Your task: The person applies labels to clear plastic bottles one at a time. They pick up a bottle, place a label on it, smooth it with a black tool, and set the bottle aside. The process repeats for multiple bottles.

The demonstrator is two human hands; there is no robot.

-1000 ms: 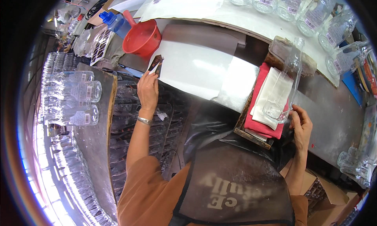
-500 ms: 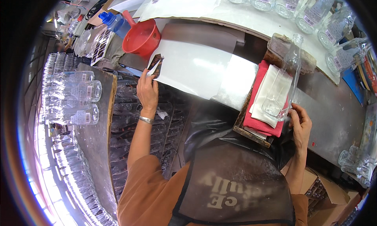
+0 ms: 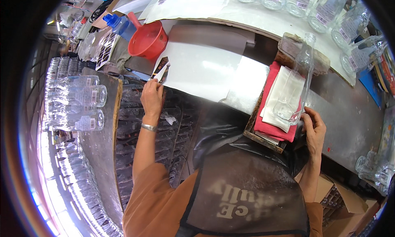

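At the left end of the white sheet (image 3: pixel 205 64), my left hand (image 3: pixel 152 98) pinches a small dark printed label (image 3: pixel 161 66), whose edge curls up white. A clear glass bottle (image 3: pixel 302 68) lies on folded white cloth (image 3: pixel 276 103) over red cloth (image 3: pixel 269 128), its neck pointing away from me. The cloths sit in a narrow rusty-edged tray (image 3: pixel 252 130). My right hand (image 3: pixel 313 132) is beside the bottle's base, fingers curved and apart, not wrapped round it. Whether a fingertip touches the glass, I cannot tell.
A red dipper (image 3: pixel 148 41) and a blue-capped bottle (image 3: pixel 121 25) stand beyond my left hand. Labelled clear bottles (image 3: pixel 296 4) line the raised white shelf (image 3: pixel 230 10). More bottles (image 3: pixel 86 97) lie stacked at left. An open carton (image 3: pixel 345 196) sits at lower right.
My left hand has drawn slightly toward me and left, with the label more folded at its fingers. My right hand and the bottle have hardly moved.
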